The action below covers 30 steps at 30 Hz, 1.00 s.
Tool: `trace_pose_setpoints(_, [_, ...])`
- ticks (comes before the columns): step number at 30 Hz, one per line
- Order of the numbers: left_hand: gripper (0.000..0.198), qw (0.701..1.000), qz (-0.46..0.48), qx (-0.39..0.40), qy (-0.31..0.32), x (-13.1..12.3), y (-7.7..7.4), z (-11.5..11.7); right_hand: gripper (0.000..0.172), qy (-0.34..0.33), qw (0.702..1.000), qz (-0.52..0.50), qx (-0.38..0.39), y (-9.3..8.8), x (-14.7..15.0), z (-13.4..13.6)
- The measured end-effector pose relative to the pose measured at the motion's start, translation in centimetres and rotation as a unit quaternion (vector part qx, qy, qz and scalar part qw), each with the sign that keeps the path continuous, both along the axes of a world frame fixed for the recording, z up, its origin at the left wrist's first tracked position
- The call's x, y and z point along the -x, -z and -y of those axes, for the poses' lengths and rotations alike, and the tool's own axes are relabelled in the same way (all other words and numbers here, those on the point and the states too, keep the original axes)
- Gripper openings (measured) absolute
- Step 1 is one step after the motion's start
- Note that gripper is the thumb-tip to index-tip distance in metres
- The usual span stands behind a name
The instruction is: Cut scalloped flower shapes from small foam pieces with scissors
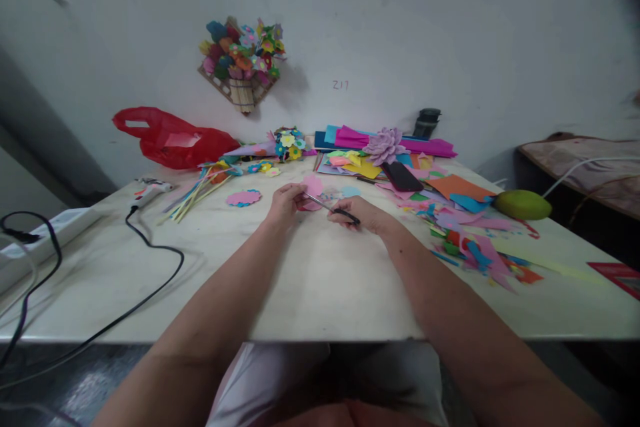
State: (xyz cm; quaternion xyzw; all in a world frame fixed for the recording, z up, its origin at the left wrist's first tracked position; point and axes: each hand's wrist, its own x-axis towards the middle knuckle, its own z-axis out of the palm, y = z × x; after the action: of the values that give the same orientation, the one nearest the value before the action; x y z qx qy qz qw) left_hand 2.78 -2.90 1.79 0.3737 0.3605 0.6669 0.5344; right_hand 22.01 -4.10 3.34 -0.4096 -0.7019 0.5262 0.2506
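My right hand point(361, 212) is closed around the black handles of a pair of scissors point(320, 201), whose metal blades point left towards my left hand. My left hand point(289, 203) is pinched at the blade tips, on a small pink piece of craft sheet point(311, 205) partly hidden by the fingers and blades. Just behind the blades lies a pink cut-out point(313, 183), with a light blue one point(351, 191) to its right. A pink round cut-out with a scalloped blue edge point(243, 197) rests flat on the table, left of my left hand.
A glue gun point(150, 193) and its black cable lie at the left, near a white power strip point(50, 240). A red plastic bag point(175, 140) stands behind. Coloured scraps point(480, 253), a dark phone point(401, 177) and a yellow-green oval object point(523, 204) occupy the right side.
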Motion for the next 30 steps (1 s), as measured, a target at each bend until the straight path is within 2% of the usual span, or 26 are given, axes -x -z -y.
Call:
trace_pose_setpoints(5, [0.019, 1.000, 0.005, 0.001, -0.005, -0.1, 0.0, -0.1, 0.018, 0.003, 1.000, -0.011, 0.006, 0.2, -0.1, -0.2])
trace_pose_setpoints(12, [0.019, 1.000, 0.017, -0.004, -0.003, -0.1, -0.1, 0.1, 0.021, -0.002, 1.000, -0.020, -0.016, 0.7, -0.1, -0.8])
trace_pose_setpoints(21, [0.017, 1.000, 0.023, -0.009, -0.011, -0.1, -0.1, -0.2, 0.019, 0.000, 0.999, -0.025, -0.026, 0.4, 0.0, -0.5])
trace_pose_setpoints(30, [0.019, 0.999, 0.032, -0.007, -0.014, -0.4, -0.2, 0.1, 0.024, -0.034, 0.999, -0.027, 0.006, 1.2, -0.4, -0.8])
